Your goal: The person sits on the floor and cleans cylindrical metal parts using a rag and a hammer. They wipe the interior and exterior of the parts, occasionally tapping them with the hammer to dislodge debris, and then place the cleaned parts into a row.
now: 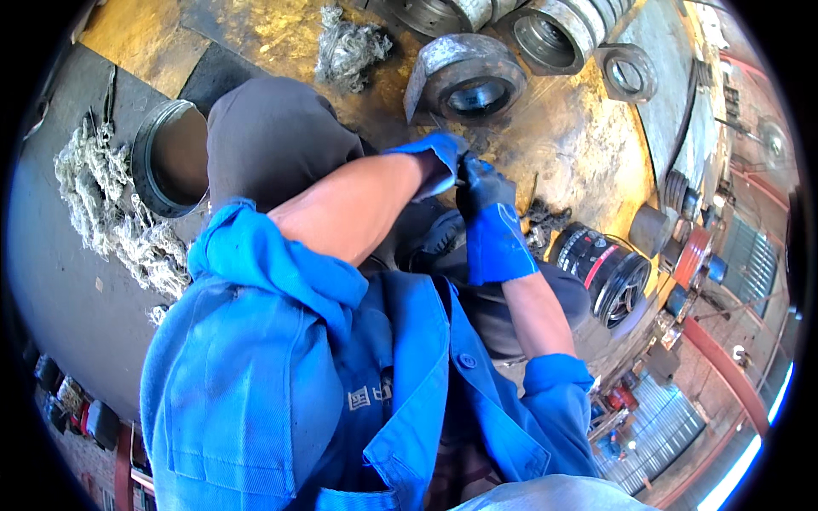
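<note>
My left hand (441,158), in a blue work glove with a dark palm, reaches across in front of me and meets my right hand (483,186). The right glove is dark over the fingers with a blue cuff. Both hands are closed and pressed together around something small and dark, mostly hidden by the gloves. Just beyond them a large steel hex nut (473,85) lies on the oil-stained yellow surface (579,136), its threaded bore facing me. My dark-trousered knees are bent on both sides, and a dark shoe (443,234) shows below the hands.
Grey cotton waste (351,49) lies beyond my left knee, with more waste (115,192) at left beside a wide metal ring (153,166). Thick steel rings (554,38) and a smaller nut (626,75) stand at far right. A black bucket (601,271) lies beside my right knee.
</note>
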`<move>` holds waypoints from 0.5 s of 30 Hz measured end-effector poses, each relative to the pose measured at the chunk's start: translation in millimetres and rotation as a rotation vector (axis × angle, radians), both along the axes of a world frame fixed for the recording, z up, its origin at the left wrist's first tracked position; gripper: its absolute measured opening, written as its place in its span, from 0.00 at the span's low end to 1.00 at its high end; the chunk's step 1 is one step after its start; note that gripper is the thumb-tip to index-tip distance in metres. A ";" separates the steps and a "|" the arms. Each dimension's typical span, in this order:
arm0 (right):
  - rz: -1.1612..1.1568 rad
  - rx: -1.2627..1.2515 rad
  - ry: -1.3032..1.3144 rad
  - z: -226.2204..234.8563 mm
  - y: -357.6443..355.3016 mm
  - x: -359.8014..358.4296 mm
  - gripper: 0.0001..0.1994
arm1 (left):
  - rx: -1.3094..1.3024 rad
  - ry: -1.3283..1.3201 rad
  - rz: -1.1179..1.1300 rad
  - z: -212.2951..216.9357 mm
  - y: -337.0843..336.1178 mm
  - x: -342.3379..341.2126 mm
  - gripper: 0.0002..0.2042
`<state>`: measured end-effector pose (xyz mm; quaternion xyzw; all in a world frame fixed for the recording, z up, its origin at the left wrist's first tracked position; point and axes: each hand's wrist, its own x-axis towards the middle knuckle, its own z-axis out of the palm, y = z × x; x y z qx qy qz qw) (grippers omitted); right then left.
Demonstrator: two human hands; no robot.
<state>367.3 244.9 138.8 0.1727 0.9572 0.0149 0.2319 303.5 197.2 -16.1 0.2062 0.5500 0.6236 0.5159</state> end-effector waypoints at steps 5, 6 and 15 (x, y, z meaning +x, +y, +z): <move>-0.048 -0.135 0.194 -0.2 11.1 5.9 0.15 | -0.024 -0.028 -0.144 -7.4 -3.7 -24.9 0.09; 0.015 -0.104 0.168 1.2 6.9 6.0 0.15 | -0.127 -0.349 -0.075 -8.1 -4.3 -23.5 0.09; -0.055 -0.068 0.177 -10.5 24.0 7.2 0.14 | 0.034 -0.008 -0.351 -1.7 -3.9 -35.8 0.07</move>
